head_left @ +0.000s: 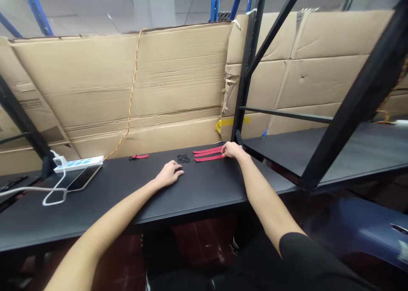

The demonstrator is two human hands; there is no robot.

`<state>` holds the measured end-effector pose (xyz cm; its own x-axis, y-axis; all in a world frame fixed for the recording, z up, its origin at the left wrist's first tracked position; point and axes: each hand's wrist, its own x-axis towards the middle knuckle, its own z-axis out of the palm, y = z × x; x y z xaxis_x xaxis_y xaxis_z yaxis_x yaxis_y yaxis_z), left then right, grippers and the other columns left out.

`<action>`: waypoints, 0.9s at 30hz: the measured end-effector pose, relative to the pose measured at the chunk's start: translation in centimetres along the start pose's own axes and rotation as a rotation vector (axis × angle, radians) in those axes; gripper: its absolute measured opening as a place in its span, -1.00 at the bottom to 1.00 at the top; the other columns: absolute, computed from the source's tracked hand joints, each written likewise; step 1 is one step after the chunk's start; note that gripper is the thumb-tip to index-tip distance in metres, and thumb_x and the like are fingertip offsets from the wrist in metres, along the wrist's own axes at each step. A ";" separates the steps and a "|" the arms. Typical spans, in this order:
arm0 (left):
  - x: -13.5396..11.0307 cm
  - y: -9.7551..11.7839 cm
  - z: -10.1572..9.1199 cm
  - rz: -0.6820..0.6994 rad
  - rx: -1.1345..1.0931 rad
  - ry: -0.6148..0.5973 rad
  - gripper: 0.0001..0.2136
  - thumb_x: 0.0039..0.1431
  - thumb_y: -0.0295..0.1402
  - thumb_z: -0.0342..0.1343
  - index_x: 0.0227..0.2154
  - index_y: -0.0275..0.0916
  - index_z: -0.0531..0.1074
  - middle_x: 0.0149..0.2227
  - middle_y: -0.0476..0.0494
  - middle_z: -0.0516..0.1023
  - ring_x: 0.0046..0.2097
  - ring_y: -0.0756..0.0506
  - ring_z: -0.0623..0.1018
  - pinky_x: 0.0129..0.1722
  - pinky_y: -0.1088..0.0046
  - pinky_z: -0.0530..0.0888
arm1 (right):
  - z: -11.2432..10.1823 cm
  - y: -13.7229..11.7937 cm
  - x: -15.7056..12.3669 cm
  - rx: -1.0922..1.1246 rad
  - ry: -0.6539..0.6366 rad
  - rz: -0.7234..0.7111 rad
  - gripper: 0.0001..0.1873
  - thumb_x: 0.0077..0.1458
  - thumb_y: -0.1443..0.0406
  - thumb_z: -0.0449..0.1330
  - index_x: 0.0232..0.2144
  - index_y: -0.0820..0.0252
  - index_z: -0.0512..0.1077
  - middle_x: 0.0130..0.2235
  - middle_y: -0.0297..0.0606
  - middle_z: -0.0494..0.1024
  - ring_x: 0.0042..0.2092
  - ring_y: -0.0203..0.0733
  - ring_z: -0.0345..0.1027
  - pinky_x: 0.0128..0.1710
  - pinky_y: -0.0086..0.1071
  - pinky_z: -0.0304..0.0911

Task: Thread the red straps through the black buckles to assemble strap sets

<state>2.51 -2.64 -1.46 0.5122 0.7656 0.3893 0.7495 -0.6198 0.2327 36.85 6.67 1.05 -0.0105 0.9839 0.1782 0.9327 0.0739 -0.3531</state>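
My left hand (168, 173) rests on the dark tabletop with its fingers loosely curved and apart, and nothing shows in it. Just beyond its fingertips lies a small cluster of black buckles (183, 158). Several red straps (208, 158) lie side by side to the right of the buckles. Over their right ends is my right hand (232, 150), thumb and fingers pinched on a strap; the exact grip is partly hidden. Farther left, a short red strap with a black buckle (140, 156) lies near the cardboard.
A white power strip (79, 164) with a white cable (54, 193) and a phone-like device (85, 177) lie at the left. Cardboard panels (178, 78) stand behind the black tabletop (197, 189). A black metal upright (244, 83) rises just beyond my right hand.
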 end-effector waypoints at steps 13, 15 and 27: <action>3.8 -0.3 2.0 0.027 -0.105 0.115 -0.60 0.15 -0.06 0.10 -0.10 -0.25 0.51 -0.17 -0.21 0.47 -0.16 -0.13 0.48 -0.09 0.35 0.43 | 2.9 -4.2 -0.5 -0.242 -0.034 -0.149 -0.55 0.03 -0.05 0.20 -0.20 0.14 0.49 -0.06 -0.05 0.46 0.01 0.09 0.26 -0.02 -0.02 0.09; 3.5 -1.3 1.2 0.023 -0.081 0.163 -0.61 0.20 -0.06 0.03 -0.11 -0.25 0.51 -0.17 -0.21 0.47 -0.14 -0.13 0.48 -0.06 0.33 0.42 | 2.6 -3.1 -0.3 -0.249 -0.009 -0.113 -0.56 0.02 -0.05 0.21 -0.22 0.14 0.49 -0.06 -0.07 0.45 0.00 0.08 0.25 -0.03 -0.02 0.08; -3.5 -14.9 -7.1 -0.636 0.408 0.062 -0.56 0.25 -0.38 -0.16 0.18 -0.22 0.24 0.31 -0.34 0.08 0.25 -0.42 0.14 0.05 -0.24 0.21 | 2.8 -2.4 0.4 -0.308 0.214 -0.139 -0.48 0.15 -0.10 0.04 -0.15 0.19 0.45 -0.09 -0.02 0.43 -0.04 0.05 0.25 -0.08 -0.10 0.02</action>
<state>-13.41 2.70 0.07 -0.0860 0.9357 0.3422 0.9946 0.0603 0.0851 33.61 7.34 -0.62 -0.0996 0.9095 0.4036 0.9924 0.1203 -0.0262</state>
